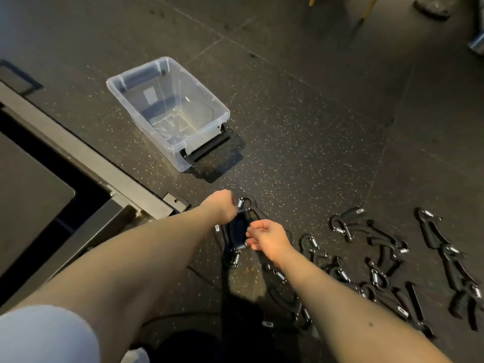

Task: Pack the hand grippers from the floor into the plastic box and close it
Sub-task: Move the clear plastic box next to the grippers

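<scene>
Lower centre: left hand (221, 206) and right hand (267, 237) curl round black spring hand grippers (237, 231), apparently bundling them for clear plastic box (227, 115) above.

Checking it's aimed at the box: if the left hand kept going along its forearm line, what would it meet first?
Probably not the plastic box: the left hand, gripping a hand gripper, points up-right, onto bare floor right of the box. Depth unclear.
</scene>
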